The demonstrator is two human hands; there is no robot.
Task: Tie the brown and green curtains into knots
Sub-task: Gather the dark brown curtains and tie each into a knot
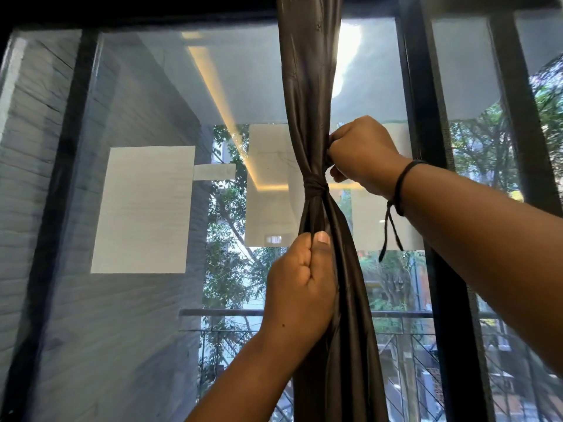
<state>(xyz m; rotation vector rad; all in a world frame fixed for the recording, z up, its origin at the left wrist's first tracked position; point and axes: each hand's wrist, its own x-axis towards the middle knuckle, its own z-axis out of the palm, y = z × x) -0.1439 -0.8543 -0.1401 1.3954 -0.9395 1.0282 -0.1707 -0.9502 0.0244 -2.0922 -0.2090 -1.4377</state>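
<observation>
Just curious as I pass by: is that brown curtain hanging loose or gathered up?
Gathered. The brown curtain is cinched at a tight wrap, with the right hand gripping above it and the left hand below.

Glossy dark brown curtain (310, 86), black wrist cord (400, 190), white paper sheet (141, 208), black window frame (423, 117)

A large window (146, 86) with dark frame bars (426, 147) fills the view. A white sheet of paper (141, 210) is stuck on the glass, with a smaller slip (214, 172) just beside it. The pane reflects a warm ceiling light strip (213, 86). Outside stand a grey brick wall (27, 178), green trees (225, 269) and a balcony railing (396, 315) in daylight.
</observation>
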